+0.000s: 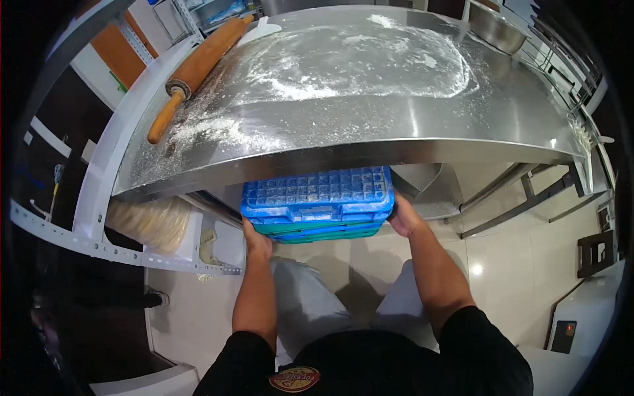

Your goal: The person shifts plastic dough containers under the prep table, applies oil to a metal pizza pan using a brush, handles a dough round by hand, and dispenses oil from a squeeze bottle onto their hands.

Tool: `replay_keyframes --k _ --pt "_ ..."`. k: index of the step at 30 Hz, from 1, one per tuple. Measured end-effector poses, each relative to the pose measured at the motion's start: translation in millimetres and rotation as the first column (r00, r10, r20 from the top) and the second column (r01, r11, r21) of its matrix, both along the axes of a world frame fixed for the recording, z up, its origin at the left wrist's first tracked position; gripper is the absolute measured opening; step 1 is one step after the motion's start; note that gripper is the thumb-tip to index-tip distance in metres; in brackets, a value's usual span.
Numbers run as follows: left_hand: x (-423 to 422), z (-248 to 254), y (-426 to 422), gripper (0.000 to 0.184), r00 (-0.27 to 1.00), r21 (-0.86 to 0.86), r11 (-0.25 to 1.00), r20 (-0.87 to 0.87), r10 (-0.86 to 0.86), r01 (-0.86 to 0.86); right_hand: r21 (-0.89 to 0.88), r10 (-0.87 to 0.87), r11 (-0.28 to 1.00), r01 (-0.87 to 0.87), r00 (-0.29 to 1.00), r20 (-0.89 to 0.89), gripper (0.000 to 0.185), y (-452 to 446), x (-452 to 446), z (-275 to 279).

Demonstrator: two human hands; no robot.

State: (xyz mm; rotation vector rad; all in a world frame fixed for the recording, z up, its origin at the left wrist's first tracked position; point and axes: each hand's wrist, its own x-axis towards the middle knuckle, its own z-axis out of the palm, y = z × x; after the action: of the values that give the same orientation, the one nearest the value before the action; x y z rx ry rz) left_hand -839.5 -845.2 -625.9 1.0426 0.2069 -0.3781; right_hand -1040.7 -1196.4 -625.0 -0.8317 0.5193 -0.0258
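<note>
Below the front edge of a steel table (356, 122), a stack of blue and green plastic crates (317, 198) is held level between both hands. My left hand (257, 240) grips the stack's left end, with its fingers mostly hidden behind the crate. At the right end my right hand (404, 215) is closed on the stack's side. The back of the top blue crate passes under the tabletop. White flour (297, 89) is spread over the table above.
A wooden rolling pin (205, 59) and a white scraper (261, 30) lie at the table's left. A steel bowl (495, 28) stands at the back right. A bag of pale material (150, 221) sits on the lower left shelf. Dark metal legs stand at right.
</note>
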Motion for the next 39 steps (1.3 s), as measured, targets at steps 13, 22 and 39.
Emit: replay_keyframes --k 13,22,39 --pt "8 -61 5 0.044 0.993 0.139 0.986 -0.069 0.100 -0.089 -0.058 -0.089 0.995 0.083 0.991 -0.104 0.059 20 2 14" --pt "34 -69 44 0.040 0.992 0.168 0.978 0.028 0.122 -0.125 -0.059 0.082 0.994 -0.094 0.980 -0.179 0.062 27 -16 9" --pt "-11 139 -40 0.058 0.904 0.410 0.910 0.411 -0.120 -0.066 -0.192 -0.413 0.870 0.454 0.884 0.221 0.036 27 17 59"
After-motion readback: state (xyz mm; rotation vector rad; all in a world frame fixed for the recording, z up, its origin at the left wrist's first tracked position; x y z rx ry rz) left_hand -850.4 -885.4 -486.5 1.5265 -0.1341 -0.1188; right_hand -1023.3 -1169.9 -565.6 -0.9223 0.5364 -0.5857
